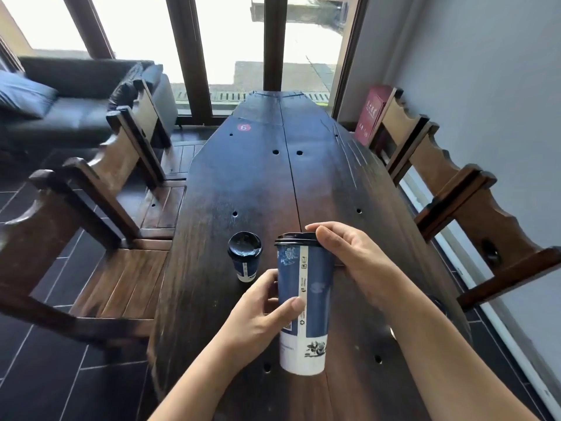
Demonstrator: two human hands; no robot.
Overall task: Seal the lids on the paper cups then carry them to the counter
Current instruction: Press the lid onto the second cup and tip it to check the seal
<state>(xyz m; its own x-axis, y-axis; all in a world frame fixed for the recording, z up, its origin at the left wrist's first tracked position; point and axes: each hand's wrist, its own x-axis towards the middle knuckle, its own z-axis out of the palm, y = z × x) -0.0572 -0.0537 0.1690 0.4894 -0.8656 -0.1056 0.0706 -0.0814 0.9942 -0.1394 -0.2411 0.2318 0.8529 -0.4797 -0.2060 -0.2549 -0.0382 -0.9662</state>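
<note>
While the left hand [258,314] grips the tall cup [317,299] mid-body, thumb across the front and fingers round the back, the right hand [355,256] sits at the rim from 3 o'clock. Its fingers curl over the edge of the black lid [296,237] and the thumb lies along the cup's upper side.

The tall cup is blue over white, near the close end of the table [273,183] and roughly centred. Can't tell if its base is touching the wood or just off it. The lid looks seated on the rim; can't tell if it's fully snapped.

The second cup [245,265] stands upright on the table at 10 o'clock from the tall one, near but apart. It has the same print and is untouched, with a dark lid [244,244] on top.

The table is dark planks with scattered round holes and a red "6" sticker [244,127] toward the far end at 11 o'clock.

There are wooden chairs at 9 o'clock [100,238] and 3 o'clock [473,208]. A red box [372,113] stands at 1 o'clock by the far right chair. A dark sofa [69,95] is at 10 o'clock, with windows at 12.
</note>
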